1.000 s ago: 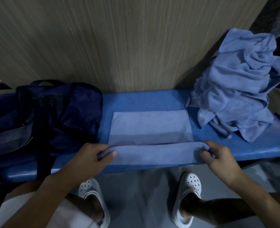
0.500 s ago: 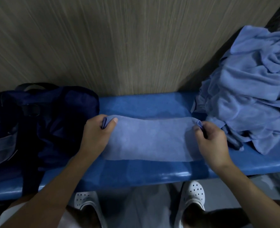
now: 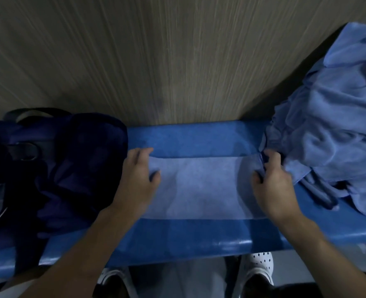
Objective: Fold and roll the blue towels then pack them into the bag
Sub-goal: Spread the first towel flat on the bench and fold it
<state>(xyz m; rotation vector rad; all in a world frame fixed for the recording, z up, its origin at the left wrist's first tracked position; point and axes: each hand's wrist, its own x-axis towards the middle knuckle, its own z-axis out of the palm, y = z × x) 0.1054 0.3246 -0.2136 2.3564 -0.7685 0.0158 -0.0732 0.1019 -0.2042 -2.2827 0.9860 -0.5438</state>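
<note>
A light blue towel [image 3: 199, 188] lies folded flat on the blue bench [image 3: 199, 239], in the middle. My left hand [image 3: 137, 179] rests on its left end with fingers straight and the thumb on the cloth. At the towel's right edge my right hand [image 3: 272, 186] has its fingers curled round the far corner, thumb on top. A dark navy bag [image 3: 74, 168] sits on the bench just left of my left hand. Its opening is hard to make out in the dim light. A heap of loose blue towels [image 3: 332, 136] is piled at the right.
A wood-grain wall [image 3: 177, 61] rises directly behind the bench. The bag's strap and buckle [image 3: 25, 151] lie at the far left. Below the bench's front edge are my legs and white perforated shoes [image 3: 259, 267] on the floor.
Both hands carried the towel's near edge away from me and laid it over the far half. My left hand has let go of its corner and now lies flat.
</note>
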